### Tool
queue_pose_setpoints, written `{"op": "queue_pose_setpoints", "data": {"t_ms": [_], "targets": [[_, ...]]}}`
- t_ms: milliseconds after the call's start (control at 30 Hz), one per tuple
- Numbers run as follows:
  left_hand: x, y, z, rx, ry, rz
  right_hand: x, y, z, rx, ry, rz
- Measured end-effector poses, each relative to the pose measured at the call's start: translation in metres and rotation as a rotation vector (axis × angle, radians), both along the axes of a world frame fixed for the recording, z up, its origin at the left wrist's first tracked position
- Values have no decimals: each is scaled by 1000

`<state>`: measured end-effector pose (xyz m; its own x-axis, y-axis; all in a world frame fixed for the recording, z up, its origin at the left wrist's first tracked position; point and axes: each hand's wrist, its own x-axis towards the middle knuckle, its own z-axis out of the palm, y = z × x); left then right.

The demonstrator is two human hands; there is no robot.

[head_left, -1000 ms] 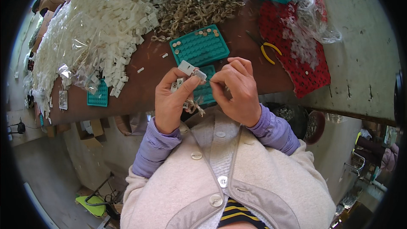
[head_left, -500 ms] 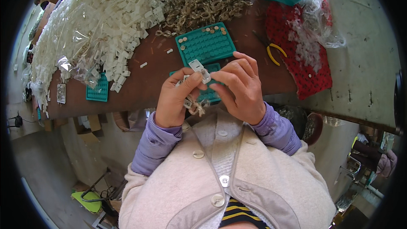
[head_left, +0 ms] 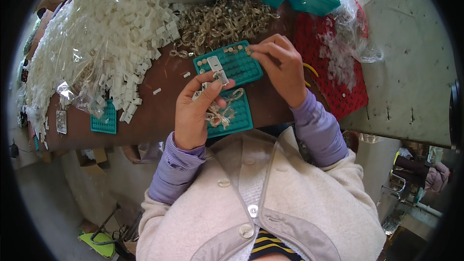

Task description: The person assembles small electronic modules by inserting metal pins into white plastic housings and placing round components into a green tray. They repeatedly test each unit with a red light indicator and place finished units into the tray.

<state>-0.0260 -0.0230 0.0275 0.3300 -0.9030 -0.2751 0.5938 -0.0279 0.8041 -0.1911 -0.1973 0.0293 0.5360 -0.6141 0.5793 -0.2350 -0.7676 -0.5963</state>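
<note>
Tabletop point(head_left: 140, 128) brown. Far left, green chair seat point(head_left: 98, 245) at floor level; then heaped white plastic pieces point(head_left: 111, 34), tangled tan cords point(head_left: 227, 24), red cloth point(head_left: 333, 67), pale bench point(head_left: 411, 77). My left hand point(head_left: 193, 111) grips a small white case point(head_left: 215, 64) between thumb and fingers, partly over the upper teal tray point(head_left: 245, 73); cord bundle point(head_left: 220, 118) beneath, over the lower tray point(head_left: 243, 116). My right hand point(head_left: 282, 65) arches at the upper tray's far right corner, thumb and forefinger close together by round discs point(head_left: 239, 47); can't tell if they pinch one.

Left hand point(head_left: 197, 108) is held raised, thumb point(head_left: 208, 95) bent inward; right hand point(head_left: 285, 70) is extended farther forward, fingers pointed left.
</note>
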Motion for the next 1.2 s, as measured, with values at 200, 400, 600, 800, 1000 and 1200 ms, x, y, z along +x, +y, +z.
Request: {"op": "queue_pose_setpoints", "data": {"t_ms": [200, 400, 600, 800, 1000, 1200], "targets": [[12, -3, -7, -30, 41, -32, 14, -11, -26, -172, 206, -99], [10, -2, -11, -36, 75, -30, 17, 4, -5, -110, 71, 10], [-8, 0, -7, -58, -25, -30, 8, 50, 17, -100, -110, 143], [-20, 3, 5, 12, -315, -84, -8, 59, 22, -95, -129, 209], [-11, 10, 0, -26, -252, -53, 6, 66, 21, -137, -135, 273], [30, 26, -10, 1, -106, 170, 63, 46, -1, -6, -60, 251]]}}
